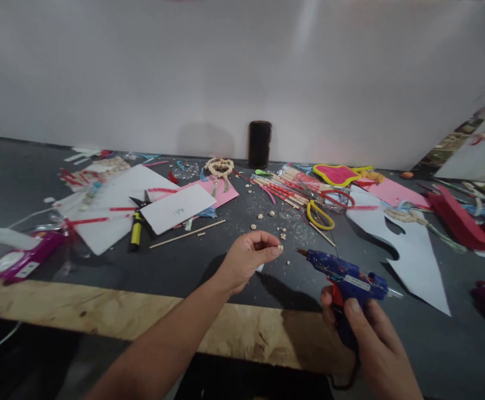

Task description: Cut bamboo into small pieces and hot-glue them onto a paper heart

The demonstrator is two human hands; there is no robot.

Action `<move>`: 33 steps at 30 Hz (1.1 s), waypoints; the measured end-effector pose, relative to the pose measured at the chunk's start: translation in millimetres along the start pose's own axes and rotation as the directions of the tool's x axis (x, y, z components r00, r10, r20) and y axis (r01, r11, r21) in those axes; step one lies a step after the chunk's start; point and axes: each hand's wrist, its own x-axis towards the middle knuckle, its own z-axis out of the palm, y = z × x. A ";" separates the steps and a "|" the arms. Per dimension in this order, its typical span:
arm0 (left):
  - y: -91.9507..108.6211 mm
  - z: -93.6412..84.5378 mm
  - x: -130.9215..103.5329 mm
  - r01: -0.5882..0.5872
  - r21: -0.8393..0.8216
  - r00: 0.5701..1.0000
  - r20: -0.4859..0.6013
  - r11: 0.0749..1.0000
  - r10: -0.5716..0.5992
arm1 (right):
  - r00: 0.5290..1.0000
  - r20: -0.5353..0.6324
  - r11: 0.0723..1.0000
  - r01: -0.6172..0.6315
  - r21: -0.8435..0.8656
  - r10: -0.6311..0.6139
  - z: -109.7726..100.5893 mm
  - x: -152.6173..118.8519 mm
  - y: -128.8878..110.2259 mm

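Note:
Near the table's middle, my left hand point(248, 258) pinches a small cream-coloured piece point(280, 248) between thumb and fingertips. My right hand point(371, 333) is wrapped round the grip of a blue hot glue gun point(346, 272). Its nozzle points left at the pinched piece, with a short gap between them. Several similar cream lumps, such as this small lump point(271, 213), lie scattered just beyond my left hand. A bit of something white shows under that hand, too covered to name.
A phone point(259, 144) leans upright on the back wall. Yellow-handled scissors point(320, 215) and wrapped sticks point(284, 186) lie right of centre. Pliers point(136, 228), a white card point(178, 209) and a thin stick point(188, 233) lie left. A purple glue gun point(28, 255) rests far left.

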 end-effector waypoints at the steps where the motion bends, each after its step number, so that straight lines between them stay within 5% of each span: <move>1: 0.1 0.0 -0.1 0.001 0.005 1.000 0.002 1.000 -0.001 | 1.000 0.004 0.999 0.024 -0.038 -0.024 0.4 -0.7 1.4; 22: 0.1 0.0 -0.3 0.027 -0.016 0.999 0.029 1.000 -0.027 | 0.999 0.002 0.987 0.036 -0.159 -0.036 1.1 -3.6 20.7; 33: 0.3 0.3 -1.0 0.042 -0.045 0.999 0.036 0.998 -0.040 | 0.998 -0.011 0.982 0.056 -0.182 -0.059 6.0 -1.8 9.3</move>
